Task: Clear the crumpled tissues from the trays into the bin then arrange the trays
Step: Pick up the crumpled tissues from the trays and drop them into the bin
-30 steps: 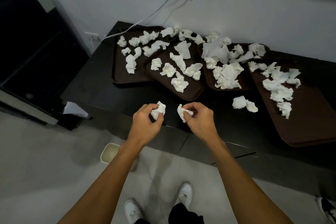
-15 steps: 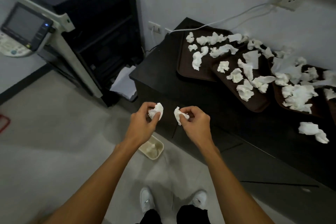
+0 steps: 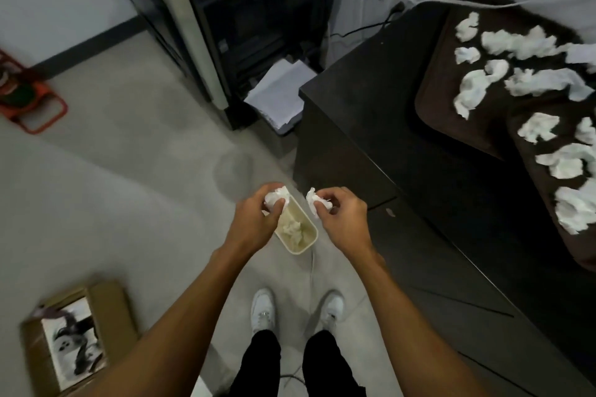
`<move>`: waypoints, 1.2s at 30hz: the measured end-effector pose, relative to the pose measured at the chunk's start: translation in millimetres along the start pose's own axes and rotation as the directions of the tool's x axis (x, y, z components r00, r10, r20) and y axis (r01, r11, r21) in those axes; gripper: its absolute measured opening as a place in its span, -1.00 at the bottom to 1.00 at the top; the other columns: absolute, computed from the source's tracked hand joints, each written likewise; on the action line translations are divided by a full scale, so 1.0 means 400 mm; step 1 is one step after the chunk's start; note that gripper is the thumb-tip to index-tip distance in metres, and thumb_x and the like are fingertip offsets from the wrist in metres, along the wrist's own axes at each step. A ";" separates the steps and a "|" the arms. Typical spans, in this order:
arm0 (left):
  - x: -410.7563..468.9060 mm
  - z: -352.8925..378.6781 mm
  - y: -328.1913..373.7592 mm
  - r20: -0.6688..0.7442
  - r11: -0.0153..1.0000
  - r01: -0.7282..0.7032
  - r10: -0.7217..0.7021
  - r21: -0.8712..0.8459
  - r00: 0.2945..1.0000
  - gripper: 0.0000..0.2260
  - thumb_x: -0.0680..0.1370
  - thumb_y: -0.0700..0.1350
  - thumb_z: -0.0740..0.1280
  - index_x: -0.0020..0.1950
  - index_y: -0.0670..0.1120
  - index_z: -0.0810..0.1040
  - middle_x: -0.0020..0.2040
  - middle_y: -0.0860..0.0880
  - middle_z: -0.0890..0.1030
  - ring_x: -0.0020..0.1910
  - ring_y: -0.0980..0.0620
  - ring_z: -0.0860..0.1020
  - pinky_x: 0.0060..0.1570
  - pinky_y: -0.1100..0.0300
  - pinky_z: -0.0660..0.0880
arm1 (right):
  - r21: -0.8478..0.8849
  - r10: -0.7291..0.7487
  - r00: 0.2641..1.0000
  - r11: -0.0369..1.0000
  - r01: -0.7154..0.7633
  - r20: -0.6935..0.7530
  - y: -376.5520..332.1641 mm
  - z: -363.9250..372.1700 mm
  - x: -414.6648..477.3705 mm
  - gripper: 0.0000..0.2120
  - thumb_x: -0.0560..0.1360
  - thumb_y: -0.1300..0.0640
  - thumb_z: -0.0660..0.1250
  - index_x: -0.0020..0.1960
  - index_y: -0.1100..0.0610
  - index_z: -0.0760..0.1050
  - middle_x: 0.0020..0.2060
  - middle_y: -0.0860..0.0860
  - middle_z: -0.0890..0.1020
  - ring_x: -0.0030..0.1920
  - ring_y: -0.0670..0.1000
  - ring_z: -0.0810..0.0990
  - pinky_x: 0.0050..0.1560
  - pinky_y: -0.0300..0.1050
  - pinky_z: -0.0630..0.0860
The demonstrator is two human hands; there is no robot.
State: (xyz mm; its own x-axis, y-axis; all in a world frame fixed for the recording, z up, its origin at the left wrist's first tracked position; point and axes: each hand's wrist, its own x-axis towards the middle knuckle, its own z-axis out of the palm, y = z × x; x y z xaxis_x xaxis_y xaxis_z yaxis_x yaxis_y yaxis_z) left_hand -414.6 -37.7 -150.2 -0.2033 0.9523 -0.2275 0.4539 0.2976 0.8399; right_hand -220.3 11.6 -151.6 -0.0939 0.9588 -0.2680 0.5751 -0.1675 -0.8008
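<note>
My left hand (image 3: 254, 222) pinches a crumpled white tissue (image 3: 276, 197), held above the left rim of a small cream bin (image 3: 308, 243) on the floor. My right hand (image 3: 342, 219) pinches a second tissue (image 3: 314, 201) just right of the bin's far end. Some crumpled tissue lies inside the bin. At the right, two dark brown trays (image 3: 432, 113) on a black table (image 3: 371, 113) carry several more crumpled tissues (image 3: 471, 89); the nearer tray (image 3: 535, 190) overlaps the far one.
A large copier (image 3: 245, 19) with loose paper (image 3: 277, 90) stands behind the bin. A cardboard box (image 3: 77, 335) lies at lower left, an orange object (image 3: 29, 97) at far left. My white shoes (image 3: 264, 308) stand just behind the bin. Cables run along the wall.
The view has swung left and down from the table to the floor. Both hands, each still holding its tissue, have moved off the table edge to hang over the bin.
</note>
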 end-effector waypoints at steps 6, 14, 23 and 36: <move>0.117 0.082 -0.174 -0.049 0.992 0.120 -0.118 0.028 0.992 -0.71 0.61 0.04 0.38 0.32 0.04 0.57 0.13 0.06 0.66 -0.08 0.10 0.62 -0.16 0.54 0.47 | -0.057 -0.015 0.997 0.998 0.020 0.076 0.163 0.107 0.142 -0.91 0.52 0.21 0.47 0.02 0.09 0.66 -0.05 -0.06 0.62 -0.12 -0.13 0.64 -0.15 -0.38 0.58; 0.241 0.221 -0.432 -0.060 0.985 0.155 -0.151 0.075 0.987 -0.71 0.58 0.09 0.38 0.27 0.05 0.59 0.10 0.01 0.66 -0.05 0.03 0.63 0.02 0.06 0.64 | -0.070 0.041 0.990 0.997 -0.032 0.133 0.382 0.320 0.289 -0.89 0.55 0.10 0.46 0.06 0.07 0.63 -0.04 -0.05 0.65 -0.09 -0.06 0.64 -0.07 -0.26 0.62; 0.298 0.318 -0.678 -0.098 0.972 0.215 -0.206 0.095 0.974 -0.76 0.59 -0.01 0.40 0.26 0.05 0.60 0.06 -0.04 0.60 -0.07 -0.01 0.61 -0.03 0.19 0.56 | -0.108 0.091 0.986 0.991 -0.076 0.139 0.589 0.556 0.382 -0.78 0.60 0.08 0.40 0.22 0.08 0.60 0.12 -0.03 0.66 0.01 -0.12 0.57 0.14 -0.26 0.56; 0.342 0.434 -0.843 -0.034 0.963 0.238 -0.235 0.124 0.971 -0.75 0.58 -0.05 0.39 0.26 0.08 0.60 0.04 -0.05 0.60 -0.06 -0.04 0.61 0.00 0.13 0.55 | -0.452 0.262 0.919 0.886 -0.108 0.294 0.833 0.600 0.391 -0.49 0.59 0.13 0.34 0.52 0.13 0.35 0.47 0.05 0.44 0.46 0.15 0.38 0.42 0.03 0.40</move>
State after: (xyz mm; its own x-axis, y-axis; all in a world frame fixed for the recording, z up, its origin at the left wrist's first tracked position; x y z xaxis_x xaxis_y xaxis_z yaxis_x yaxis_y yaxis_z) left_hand -445.0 3.9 -549.9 -0.3337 0.8527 -0.4019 0.4966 0.5214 0.6939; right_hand -238.3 50.7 -588.8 -0.1746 0.7703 -0.6134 0.8865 -0.1481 -0.4384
